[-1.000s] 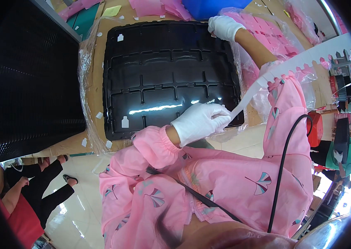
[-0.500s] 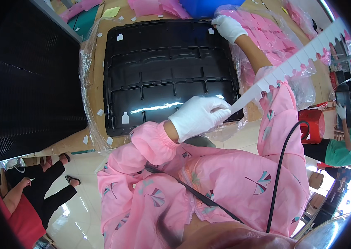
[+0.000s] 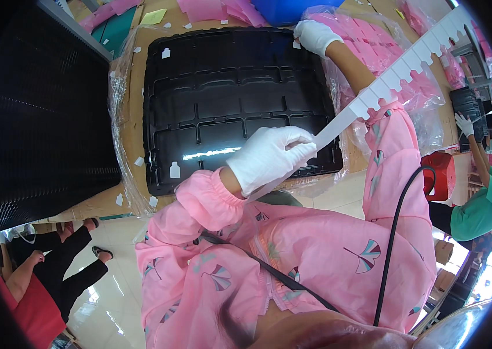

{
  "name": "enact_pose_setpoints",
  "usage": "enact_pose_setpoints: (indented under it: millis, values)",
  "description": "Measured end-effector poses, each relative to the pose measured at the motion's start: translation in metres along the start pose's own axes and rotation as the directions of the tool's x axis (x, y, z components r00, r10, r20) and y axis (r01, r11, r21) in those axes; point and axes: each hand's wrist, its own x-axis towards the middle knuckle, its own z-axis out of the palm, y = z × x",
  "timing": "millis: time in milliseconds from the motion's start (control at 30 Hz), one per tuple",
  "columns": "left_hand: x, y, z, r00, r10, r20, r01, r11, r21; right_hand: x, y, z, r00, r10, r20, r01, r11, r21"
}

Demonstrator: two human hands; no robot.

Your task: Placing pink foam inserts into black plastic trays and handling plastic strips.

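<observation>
A large black moulded plastic tray lies in front of me, with small white bottle-shaped labels near its corners. My left hand, in a white glove, is closed in a pinch on a long white label strip above the tray's near right part. One edge of the strip is notched; it slants up to the far right, passing over my right forearm. At the tray's far right corner, my gloved right hand has its fingers curled together against another white label. Its fingertips are partly hidden.
A tall black perforated panel stands at the left. Clear film lies beside the tray. Pink sheets in plastic and a blue bin are beyond it. One person in green works at far right; another in red is at lower left.
My left hand has shifted slightly left and up, drawing the label strip along with it. My right hand stays at the tray's corner, slightly moved.
</observation>
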Motion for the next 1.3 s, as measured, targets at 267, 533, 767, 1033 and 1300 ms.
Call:
enact_pose_setpoints:
  millis: [267, 533, 767, 1033, 1300]
  values:
    - [0.002, -0.004, -0.003, 1.000, 0.001, -0.003, -0.001, 0.998, -0.059, 0.004, -0.003, -0.001, 1.000, -0.013, 0.023, 0.012, 1.000, 0.022]
    - [0.002, -0.008, -0.004, 0.999, 0.030, 0.019, -0.029, 0.998, -0.050, -0.003, 0.001, 0.001, 1.000, 0.009, -0.026, -0.008, 0.998, 0.070]
    - [-0.001, -0.007, -0.006, 1.000, 0.031, 0.000, -0.031, 0.996, -0.081, -0.002, -0.004, -0.003, 0.999, -0.051, 0.008, 0.051, 0.998, 0.023]
    - [-0.001, -0.015, -0.009, 0.979, 0.184, -0.084, -0.178, 0.981, 0.077, -0.006, -0.002, 0.005, 0.997, -0.035, -0.069, 0.040, 0.997, 0.061]
    - [-0.010, 0.004, -0.011, 0.998, -0.030, -0.057, 0.021, 0.988, -0.151, -0.006, -0.004, 0.001, 0.999, -0.020, -0.044, 0.023, 0.997, 0.069]
